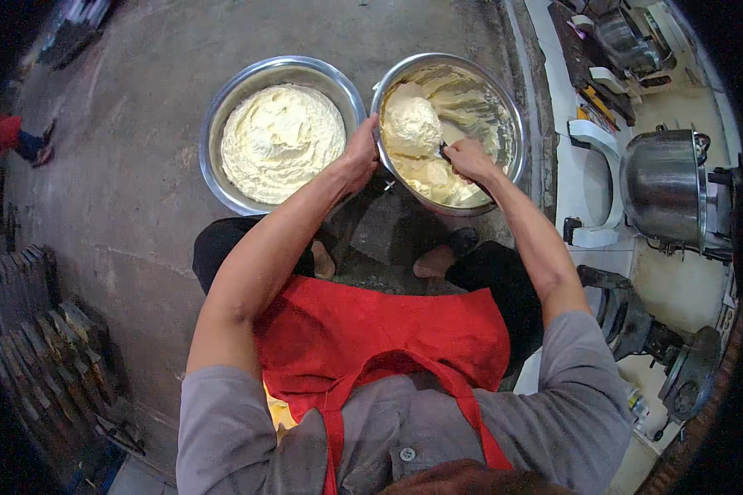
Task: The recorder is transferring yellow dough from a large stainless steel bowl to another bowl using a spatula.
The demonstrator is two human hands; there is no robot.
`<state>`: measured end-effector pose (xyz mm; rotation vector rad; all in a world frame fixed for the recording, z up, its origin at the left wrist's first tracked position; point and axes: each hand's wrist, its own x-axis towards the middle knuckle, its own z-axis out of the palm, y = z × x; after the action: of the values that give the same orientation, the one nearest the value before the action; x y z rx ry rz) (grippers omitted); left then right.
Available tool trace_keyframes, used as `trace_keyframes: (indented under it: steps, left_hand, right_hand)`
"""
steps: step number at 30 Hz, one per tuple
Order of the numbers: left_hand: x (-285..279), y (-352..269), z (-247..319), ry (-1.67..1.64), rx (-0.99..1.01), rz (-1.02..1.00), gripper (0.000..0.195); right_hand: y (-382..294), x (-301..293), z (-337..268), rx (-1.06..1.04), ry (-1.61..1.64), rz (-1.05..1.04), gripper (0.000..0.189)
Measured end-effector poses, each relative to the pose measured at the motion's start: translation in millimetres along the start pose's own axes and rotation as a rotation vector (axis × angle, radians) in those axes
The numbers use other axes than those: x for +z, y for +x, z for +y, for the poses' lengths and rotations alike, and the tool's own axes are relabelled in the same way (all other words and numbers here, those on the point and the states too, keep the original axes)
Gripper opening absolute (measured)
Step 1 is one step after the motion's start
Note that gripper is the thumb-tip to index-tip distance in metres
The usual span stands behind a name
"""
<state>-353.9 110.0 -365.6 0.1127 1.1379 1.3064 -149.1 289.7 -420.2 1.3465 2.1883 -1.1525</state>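
Two round steel bowls stand side by side on the floor before me. The right steel bowl point(379, 99) has smears of cream up its wall and a pale mass of cream point(412, 124) inside. My left hand point(363, 151) grips that bowl's left rim. Inside the bowl, my right hand point(469, 159) is closed around the dark handle of a tool point(446, 152), probably a spatula or scraper; its working end is largely hidden by the cream. A broad, fluffy mound of similar cream point(283, 142) fills much of the left steel bowl point(213, 176).
Planetary mixers with a large steel mixing bowl point(662, 189) line the right side on white tiles. Stacked dark trays or racks point(49, 359) stand at the lower left. Part of another person point(18, 139) shows at the far left. My feet point(433, 263) are close behind the bowls.
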Motion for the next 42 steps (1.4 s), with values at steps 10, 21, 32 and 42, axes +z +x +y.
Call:
trace_keyframes:
  steps: [10,21,32,42]
  left_hand:
    - [-25,18,1,0.094,-0.052,0.004,0.059]
    - [-94,-45,128,-0.235,0.675,0.525,0.082]
    - [-144,-95,158,-0.405,0.815,0.661,0.072]
    - [-152,-95,154,-0.354,0.796,0.673,0.071]
  right_hand:
    - [-89,-7,10,0.032,0.649,-0.040,0.034]
    - [-188,-37,-80,-0.099,0.716,0.168,0.032]
    - [-39,148,-219,-0.404,-0.242,0.174,0.027]
    - [-107,121,-178,-0.515,-0.234,0.262,0.024]
